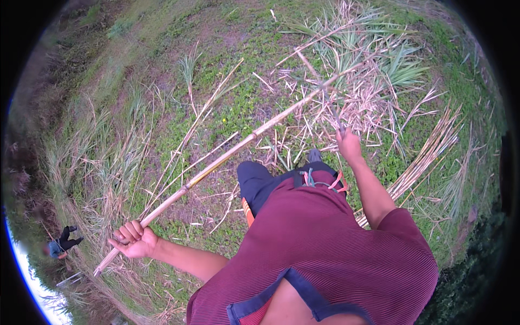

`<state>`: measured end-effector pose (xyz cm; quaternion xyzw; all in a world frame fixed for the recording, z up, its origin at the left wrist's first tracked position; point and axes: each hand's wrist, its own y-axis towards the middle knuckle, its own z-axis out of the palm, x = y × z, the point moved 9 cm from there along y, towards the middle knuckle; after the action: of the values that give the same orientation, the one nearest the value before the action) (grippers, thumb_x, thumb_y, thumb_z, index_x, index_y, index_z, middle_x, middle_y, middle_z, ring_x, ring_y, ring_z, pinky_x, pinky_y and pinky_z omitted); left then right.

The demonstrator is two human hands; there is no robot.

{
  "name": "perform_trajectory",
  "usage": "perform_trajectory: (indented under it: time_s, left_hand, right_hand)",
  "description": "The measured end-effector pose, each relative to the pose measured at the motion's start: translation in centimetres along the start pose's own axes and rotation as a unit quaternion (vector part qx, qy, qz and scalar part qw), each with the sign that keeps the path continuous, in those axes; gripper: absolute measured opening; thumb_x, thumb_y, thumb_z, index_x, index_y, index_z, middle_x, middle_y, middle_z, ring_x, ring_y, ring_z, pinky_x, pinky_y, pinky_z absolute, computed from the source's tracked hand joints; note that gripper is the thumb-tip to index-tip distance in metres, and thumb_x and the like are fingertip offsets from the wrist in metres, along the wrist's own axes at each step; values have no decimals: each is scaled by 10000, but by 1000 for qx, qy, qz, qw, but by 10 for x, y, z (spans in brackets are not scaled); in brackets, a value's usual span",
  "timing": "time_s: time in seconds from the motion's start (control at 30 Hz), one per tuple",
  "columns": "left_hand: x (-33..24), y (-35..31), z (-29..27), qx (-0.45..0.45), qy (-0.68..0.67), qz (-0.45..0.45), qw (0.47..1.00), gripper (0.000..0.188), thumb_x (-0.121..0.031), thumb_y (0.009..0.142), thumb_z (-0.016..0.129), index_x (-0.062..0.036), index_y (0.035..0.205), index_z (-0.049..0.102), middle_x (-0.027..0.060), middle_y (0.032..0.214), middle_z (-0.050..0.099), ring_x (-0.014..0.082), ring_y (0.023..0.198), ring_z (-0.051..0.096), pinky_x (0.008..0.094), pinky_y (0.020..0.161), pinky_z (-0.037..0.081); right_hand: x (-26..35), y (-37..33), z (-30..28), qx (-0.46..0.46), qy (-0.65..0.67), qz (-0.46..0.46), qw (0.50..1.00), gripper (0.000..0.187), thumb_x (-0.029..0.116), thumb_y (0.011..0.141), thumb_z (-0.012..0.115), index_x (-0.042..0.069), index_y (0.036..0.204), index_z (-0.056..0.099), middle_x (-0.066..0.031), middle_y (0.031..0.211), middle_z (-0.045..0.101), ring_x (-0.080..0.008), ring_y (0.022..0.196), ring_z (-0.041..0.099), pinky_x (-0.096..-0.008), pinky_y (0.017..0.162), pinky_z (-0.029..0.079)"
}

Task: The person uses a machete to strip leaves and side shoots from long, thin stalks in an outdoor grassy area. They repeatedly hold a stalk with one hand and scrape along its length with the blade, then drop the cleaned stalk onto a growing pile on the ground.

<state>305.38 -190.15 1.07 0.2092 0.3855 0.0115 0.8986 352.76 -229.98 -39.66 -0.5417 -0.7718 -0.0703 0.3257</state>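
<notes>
A long, pale jointed cane (222, 158) runs slantwise across the view from lower left to upper right. My left hand (134, 239) is closed around it near its thick lower end. My right hand (348, 144) is closed on the dark handle of a narrow knife (337, 116). The knife's blade points away from me toward the cane's far part; whether it touches the cane is hard to make out. Under that far part lies a heap of dry strips and peeled leaf sheaths (363, 108).
Cut green leaves (398, 65) lie at the far right. A bundle of bare canes (425, 154) rests on the grass beside my right arm. Leafy stalks (189, 130) and long dry grass (108, 162) are on the left. Another person (59, 246) is at the far left.
</notes>
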Motion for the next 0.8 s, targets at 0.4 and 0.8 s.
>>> perform_trajectory:
  time_s: [0.4, 0.8]
  left_hand:
    - [-1, 13, 97, 261, -188, 75, 944, 368, -332, 1020, 462, -179, 705, 349, -104, 442, 248, 13, 364, 154, 225, 351, 115]
    - [-11, 4, 126, 267, -142, 61, 951, 339, -270, 1027, 425, -172, 711, 353, -96, 441, 236, 19, 363, 146, 220, 377, 142]
  right_hand:
    - [286, -139, -76, 171, 128, -411, 886, 324, 344, 937, 594, 42, 1003, 496, -144, 798, 681, -317, 613, 673, -418, 531, 546]
    - [235, -73, -58, 57, 42, -263, 962, 284, 267, 937, 613, -4, 979, 539, -173, 688, 641, -321, 568, 646, -435, 508, 509]
